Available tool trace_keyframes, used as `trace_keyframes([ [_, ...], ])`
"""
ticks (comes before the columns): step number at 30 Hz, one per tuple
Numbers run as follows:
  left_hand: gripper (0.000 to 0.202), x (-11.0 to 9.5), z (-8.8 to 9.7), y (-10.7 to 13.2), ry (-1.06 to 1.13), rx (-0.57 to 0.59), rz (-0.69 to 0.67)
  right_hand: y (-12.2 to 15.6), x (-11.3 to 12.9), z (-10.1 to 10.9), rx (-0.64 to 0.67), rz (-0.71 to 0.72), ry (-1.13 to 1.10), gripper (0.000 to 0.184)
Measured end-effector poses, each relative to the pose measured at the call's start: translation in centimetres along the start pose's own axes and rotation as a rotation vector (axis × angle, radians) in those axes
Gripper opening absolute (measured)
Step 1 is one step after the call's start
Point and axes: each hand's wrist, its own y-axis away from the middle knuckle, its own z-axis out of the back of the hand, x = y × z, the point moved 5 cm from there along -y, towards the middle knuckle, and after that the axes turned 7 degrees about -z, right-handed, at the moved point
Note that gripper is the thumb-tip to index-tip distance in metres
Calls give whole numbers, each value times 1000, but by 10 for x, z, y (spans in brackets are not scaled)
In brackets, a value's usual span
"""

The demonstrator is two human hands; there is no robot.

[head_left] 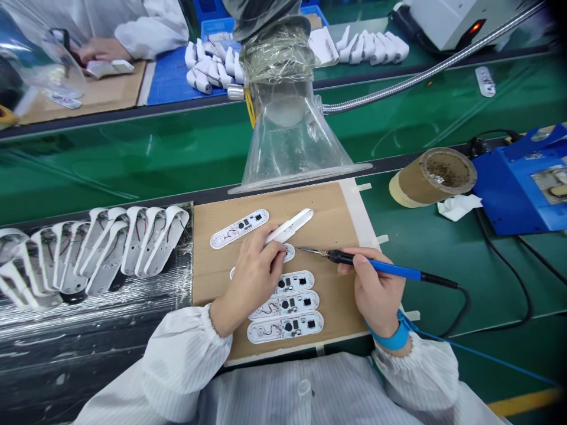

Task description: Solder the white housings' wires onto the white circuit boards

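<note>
My left hand [252, 268] is closed on a slim white plastic housing [302, 221] that slants up to the right. Under its fingertips lies an oval white circuit board [289, 253], mostly hidden by the hand. In my right hand [375, 289] is a soldering iron [398, 270] with a blue and black handle, held like a pen. Its metal tip points left, just right of that board; whether they touch I cannot tell. Another oval board [239, 229] lies behind my left hand. Several more boards [286, 326] are stacked in rows nearer my body.
A clear fume hood [292, 141] hangs over the cardboard mat [341, 218]. Wired white shells [155, 242] line the left. At right stand a brown pot [411, 183] and a blue soldering station [522, 189]. Across the green divider a co-worker's hand [104, 50] rests on a white part.
</note>
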Motion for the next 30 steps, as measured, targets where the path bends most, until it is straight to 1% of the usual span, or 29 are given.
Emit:
trace_keyframes([
  [3, 13, 2, 0, 3, 33, 7, 28, 0, -1, 0, 2, -1, -15, 15],
  [7, 15, 5, 3, 7, 108, -21, 75, 0, -2, 1, 10, -3, -34, 15],
  [10, 10, 6, 5, 8, 133, -28, 66, 1, -3, 1, 7, -8, -35, 16],
  [12, 10, 6, 5, 7, 120, -18, 54, 1, -4, 1, 8, -10, -31, 16],
  [15, 10, 4, 3, 4, 59, 9, 10, 2, -3, 0, 16, -10, -37, 16],
  [19, 9, 0, 2, 1, -77, 60, -85, 3, -1, -1, 34, -3, -37, 15],
  [22, 14, -4, 2, -1, -200, 100, -148, 5, -1, -2, 42, -2, -33, 15],
  [25, 21, -9, 5, -4, -298, 115, -215, 7, -1, -1, 33, -6, -14, 15],
  [28, 25, -13, 9, -5, -317, 100, -252, 9, -2, 2, 19, -14, -1, 15],
  [30, 21, -13, 10, -6, -278, 77, -242, 10, -2, 4, 14, -16, 0, 16],
])
